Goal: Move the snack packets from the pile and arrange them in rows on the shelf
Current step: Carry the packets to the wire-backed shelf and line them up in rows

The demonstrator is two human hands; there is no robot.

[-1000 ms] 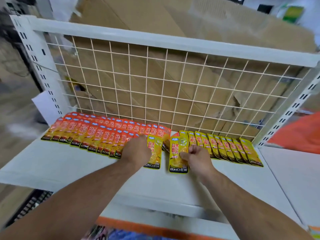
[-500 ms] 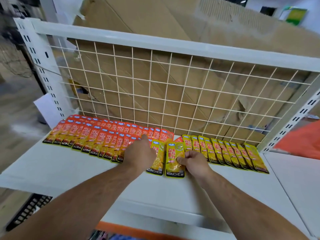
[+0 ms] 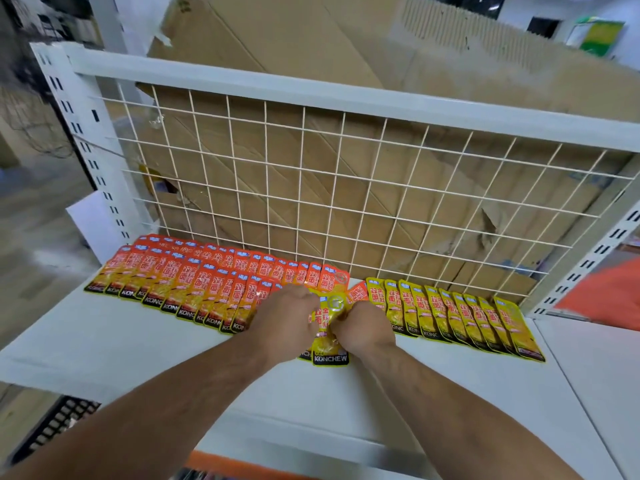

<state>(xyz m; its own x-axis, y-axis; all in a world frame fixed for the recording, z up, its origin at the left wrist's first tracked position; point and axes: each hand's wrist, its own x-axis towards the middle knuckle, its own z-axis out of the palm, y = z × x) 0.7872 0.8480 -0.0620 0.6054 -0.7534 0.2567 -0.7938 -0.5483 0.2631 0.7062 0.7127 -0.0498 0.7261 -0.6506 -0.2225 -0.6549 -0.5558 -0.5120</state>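
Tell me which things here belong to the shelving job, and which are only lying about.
Job:
yellow packet, gripped by left hand and right hand
orange rows
yellow row
shelf

Lying about:
cardboard behind the shelf
white paper at the left
black crate below

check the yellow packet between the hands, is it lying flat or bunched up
Bunched up: the yellow packet buckles in the middle where the left hand and right hand grip it.

Left hand [image 3: 284, 318], right hand [image 3: 364, 329] and forearms [image 3: 180, 400] are bare.
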